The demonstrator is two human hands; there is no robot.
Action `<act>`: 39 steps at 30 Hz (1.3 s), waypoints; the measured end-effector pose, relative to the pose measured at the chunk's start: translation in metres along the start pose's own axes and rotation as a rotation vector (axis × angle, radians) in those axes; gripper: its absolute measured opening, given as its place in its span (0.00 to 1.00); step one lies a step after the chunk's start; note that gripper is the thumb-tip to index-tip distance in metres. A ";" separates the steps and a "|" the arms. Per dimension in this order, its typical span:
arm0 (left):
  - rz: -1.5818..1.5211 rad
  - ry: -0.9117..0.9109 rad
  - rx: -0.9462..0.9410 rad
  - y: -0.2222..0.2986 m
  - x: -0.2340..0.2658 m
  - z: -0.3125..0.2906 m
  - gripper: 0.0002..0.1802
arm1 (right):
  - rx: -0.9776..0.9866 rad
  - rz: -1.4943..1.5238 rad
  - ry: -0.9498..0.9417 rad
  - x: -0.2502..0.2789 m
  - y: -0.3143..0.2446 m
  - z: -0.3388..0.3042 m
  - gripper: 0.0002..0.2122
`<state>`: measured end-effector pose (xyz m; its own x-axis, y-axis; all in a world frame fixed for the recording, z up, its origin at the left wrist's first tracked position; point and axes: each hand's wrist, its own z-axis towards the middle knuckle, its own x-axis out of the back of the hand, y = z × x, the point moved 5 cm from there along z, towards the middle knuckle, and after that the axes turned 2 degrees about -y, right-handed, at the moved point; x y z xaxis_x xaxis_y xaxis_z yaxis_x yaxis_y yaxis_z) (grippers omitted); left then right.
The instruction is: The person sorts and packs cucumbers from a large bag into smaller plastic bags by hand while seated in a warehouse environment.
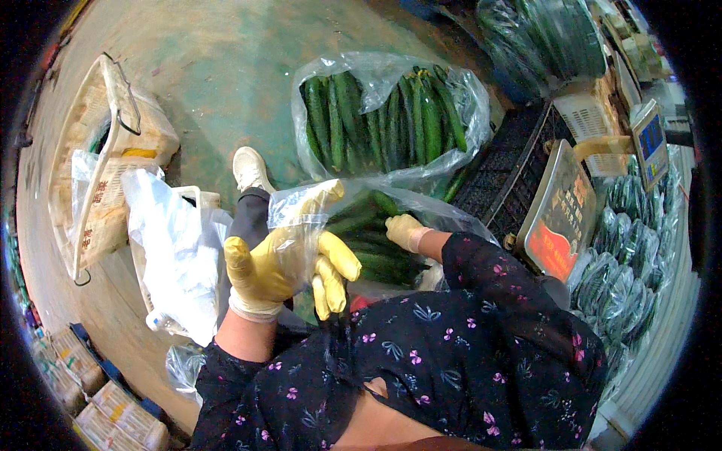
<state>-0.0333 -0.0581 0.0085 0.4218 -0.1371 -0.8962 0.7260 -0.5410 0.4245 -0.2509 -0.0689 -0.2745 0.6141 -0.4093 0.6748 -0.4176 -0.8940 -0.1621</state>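
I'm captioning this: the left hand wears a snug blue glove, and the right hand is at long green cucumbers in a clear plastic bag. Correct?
Only the colour is wrong: the head view shows the left hand in a snug yellow glove. The right hand is at the long green cucumbers in the clear bag.

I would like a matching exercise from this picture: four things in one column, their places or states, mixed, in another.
1. left hand
2. right hand
3. white shoe
4. scale platform

A. right of the black crate
B. at the cucumbers in the nearer bag
C. thin clear plastic across it
D. on the floor, left of the farther bag

Pairs: 1-C, 2-B, 3-D, 4-A.
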 end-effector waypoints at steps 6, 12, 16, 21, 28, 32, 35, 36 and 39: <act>-0.012 -0.023 -0.047 -0.001 0.001 0.000 0.68 | -0.127 0.190 -0.045 -0.018 0.005 -0.005 0.12; 0.050 -0.018 -0.018 0.000 -0.004 0.007 0.67 | -0.320 0.474 -0.147 -0.028 0.028 -0.004 0.11; 0.101 -0.043 -0.010 0.001 -0.002 0.012 0.65 | -0.213 0.579 -0.056 0.022 0.021 -0.022 0.17; 0.065 -0.138 -0.004 -0.003 0.007 0.005 0.60 | 0.043 1.071 -0.152 0.150 -0.020 -0.070 0.22; 0.003 -0.282 -0.068 -0.009 0.005 0.005 0.48 | 0.091 2.012 0.640 0.207 0.074 -0.123 0.09; -0.009 -0.321 -0.018 -0.008 -0.006 0.024 0.47 | -0.109 1.883 0.553 0.190 0.147 -0.086 0.11; -0.107 -0.251 -0.038 -0.013 0.016 0.011 0.49 | 0.410 2.092 0.624 0.343 0.036 -0.080 0.21; 0.089 -0.172 -0.035 0.000 0.013 0.007 0.49 | 0.604 1.865 0.695 0.374 0.032 -0.090 0.23; 0.077 -0.172 -0.144 0.007 0.005 -0.001 0.56 | 0.606 1.542 0.924 0.411 0.080 -0.094 0.23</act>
<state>-0.0254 -0.0622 0.0072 0.3886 -0.3197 -0.8642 0.7707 -0.4012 0.4950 -0.0949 -0.2909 0.0578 -0.6007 -0.7745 -0.1982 0.2094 0.0869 -0.9740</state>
